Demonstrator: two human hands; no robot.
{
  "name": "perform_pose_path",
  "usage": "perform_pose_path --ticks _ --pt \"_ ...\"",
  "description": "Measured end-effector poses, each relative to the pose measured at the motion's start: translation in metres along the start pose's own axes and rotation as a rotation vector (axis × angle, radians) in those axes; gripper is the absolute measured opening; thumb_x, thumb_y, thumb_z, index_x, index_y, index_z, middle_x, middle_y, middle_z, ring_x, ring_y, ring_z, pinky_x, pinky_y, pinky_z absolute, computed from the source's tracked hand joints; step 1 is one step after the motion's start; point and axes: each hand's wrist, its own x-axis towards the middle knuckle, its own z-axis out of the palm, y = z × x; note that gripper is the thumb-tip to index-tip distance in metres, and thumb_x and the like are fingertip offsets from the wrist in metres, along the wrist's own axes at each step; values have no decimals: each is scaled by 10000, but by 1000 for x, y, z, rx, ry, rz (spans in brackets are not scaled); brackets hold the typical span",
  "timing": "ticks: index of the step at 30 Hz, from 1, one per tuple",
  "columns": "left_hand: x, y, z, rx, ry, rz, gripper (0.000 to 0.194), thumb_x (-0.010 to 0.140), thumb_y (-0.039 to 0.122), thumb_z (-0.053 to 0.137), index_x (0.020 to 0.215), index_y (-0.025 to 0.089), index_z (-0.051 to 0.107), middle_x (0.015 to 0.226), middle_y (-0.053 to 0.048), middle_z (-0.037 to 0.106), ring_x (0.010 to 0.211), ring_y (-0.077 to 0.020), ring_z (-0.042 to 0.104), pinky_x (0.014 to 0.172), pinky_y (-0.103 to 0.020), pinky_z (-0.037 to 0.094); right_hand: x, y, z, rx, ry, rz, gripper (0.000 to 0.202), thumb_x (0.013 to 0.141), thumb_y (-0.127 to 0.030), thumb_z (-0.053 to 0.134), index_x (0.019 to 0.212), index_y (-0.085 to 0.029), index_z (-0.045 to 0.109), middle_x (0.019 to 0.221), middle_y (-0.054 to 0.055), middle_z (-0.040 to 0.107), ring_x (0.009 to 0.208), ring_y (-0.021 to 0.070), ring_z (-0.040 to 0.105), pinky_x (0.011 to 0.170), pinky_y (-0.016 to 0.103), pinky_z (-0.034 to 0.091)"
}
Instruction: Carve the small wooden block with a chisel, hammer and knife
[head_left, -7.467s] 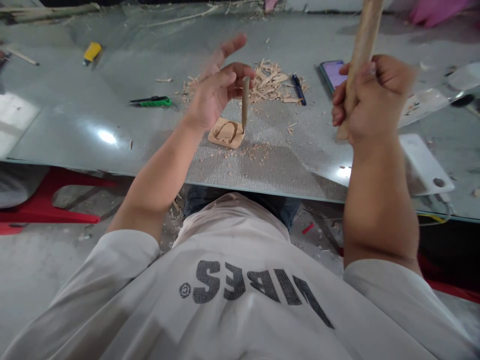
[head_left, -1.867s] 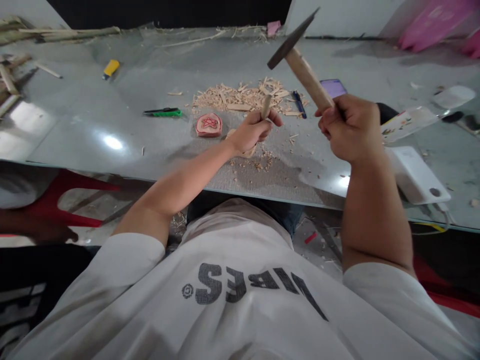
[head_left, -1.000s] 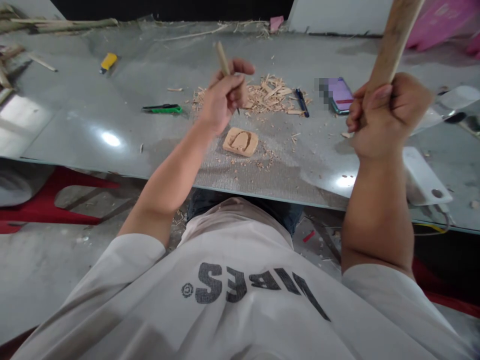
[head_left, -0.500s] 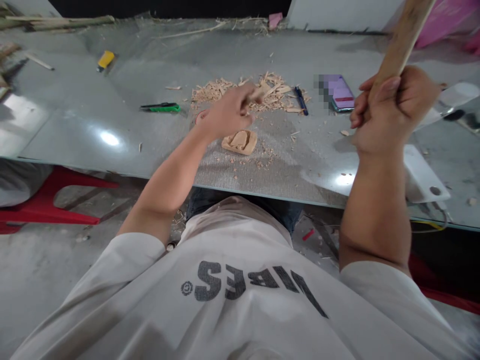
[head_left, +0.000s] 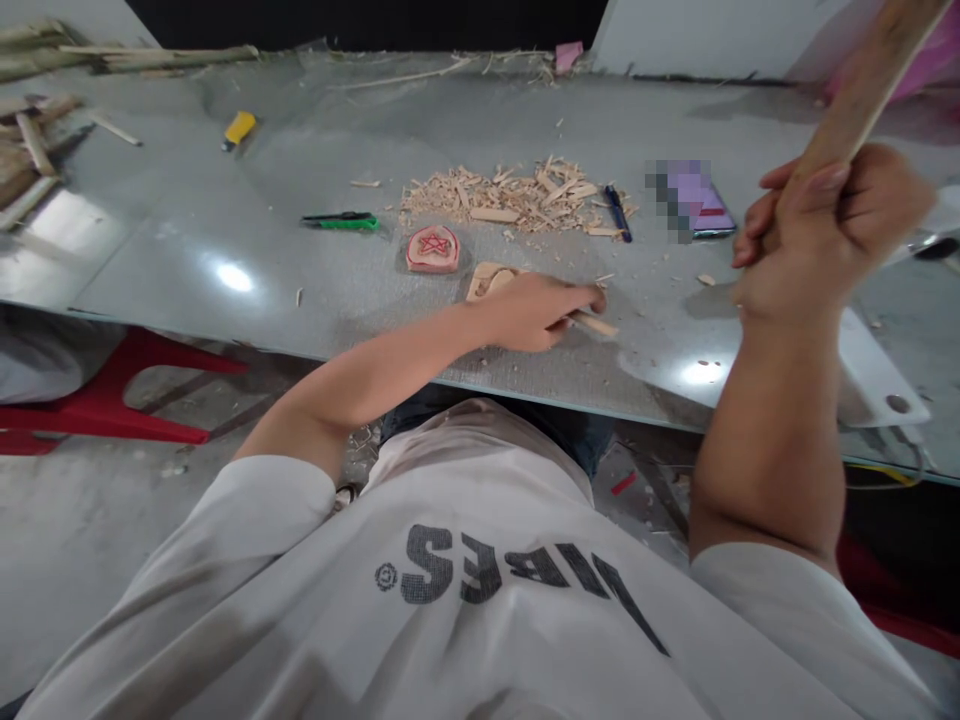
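1. The carved wood block (head_left: 486, 279) lies flat on the bench (head_left: 285, 180). It is the middle of our clock, with 12 on the far side. The left hand and arm hide part of it.
2. At 4 o'clock, the left hand (head_left: 531, 313) grips a thin wooden stick (head_left: 600, 325). One end pokes out past the bent fingers. I can't tell if the hand touches the block.
3. At 3 o'clock, well apart, the right hand (head_left: 836, 225) squeezes a thick wooden handle (head_left: 851, 115). It leans up and out of the picture.
4. At 10 o'clock sits a block with a red star (head_left: 433, 250). Farther that way is a green cutter (head_left: 352, 221).
5. At 12 o'clock is a heap of wood bits (head_left: 502, 195).
6. At 2 o'clock lies a blue pen (head_left: 618, 213), then a phone (head_left: 701, 205).
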Motion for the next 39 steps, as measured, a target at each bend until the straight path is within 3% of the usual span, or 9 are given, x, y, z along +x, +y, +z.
perform_pose_path --ticks 3,12,16,19,22,25,28,34,39 --pt "0 3 7 6 1 93 656 1112 -42 636 1684 233 800 1178 -102 925 1174 -374 914 1044 -449 645 1 3 -2 15 -2 -7 534 1339 -357 747 813 -306 666 555 -96 356 430 146 211 504 356 133" --pt "-3 -9 5 2 43 42 639 1086 -48 652 1627 252 811 940 -23 821 1063 -337 897 942 -404 604 -5 2 -1 64 -33 -47 544 1345 -441 753 831 -304 644 535 -122 315 393 128 166 476 340 96" --pt "3 -25 16 -181 127 41 461 1141 68 700 1527 273 846 939 -26 781 1020 -322 866 959 -422 629 -3 -5 1 49 -46 -32 580 1305 -511 826 807 -294 624 517 -130 316 373 112 199 433 319 64" --pt "14 -54 22 -475 304 25 228 1256 408 775 1414 264 854 947 -37 733 973 -308 795 986 -473 657 -1 -4 0 2 -52 -16 627 1269 -680 829 823 -303 598 524 -127 330 382 109 208 432 311 85" --pt "21 -84 12 -727 510 -27 657 1274 879 614 1462 275 791 910 -31 626 919 -302 692 928 -507 653 -1 -1 -2 35 -76 -70 794 1057 -1086 786 843 -347 591 532 -117 334 392 126 200 411 355 64" --pt "15 -96 -7 -788 652 -95 664 1271 811 432 1655 314 647 930 -30 577 867 -302 577 847 -501 592 -7 -5 -6 87 -80 -133 984 772 -1343 728 870 -366 676 567 -71 402 442 144 217 450 392 84" --pt "5 -91 -20 -784 733 -183 601 1205 719 466 1655 363 644 997 -60 669 929 -323 596 921 -521 610 -16 -15 -9 56 -117 -79 937 730 -1352 754 885 -428 727 611 -26 458 520 198 266 531 408 180" --pt "10 -67 -5 -627 512 -214 971 1207 1012 262 1793 367 689 1234 -144 834 1183 -425 842 969 -613 685 -24 -23 -5 -13 -199 -10 983 715 -1395 666 861 -423 651 614 -39 485 552 196 284 580 420 205" --pt "14 -56 -4 -691 462 -205 924 1149 1001 353 1645 349 780 1101 -147 785 1074 -418 802 950 -650 680 -24 -23 3 -77 -186 26 830 1028 -1164 777 865 -374 581 573 -103 409 478 175 269 564 406 154"
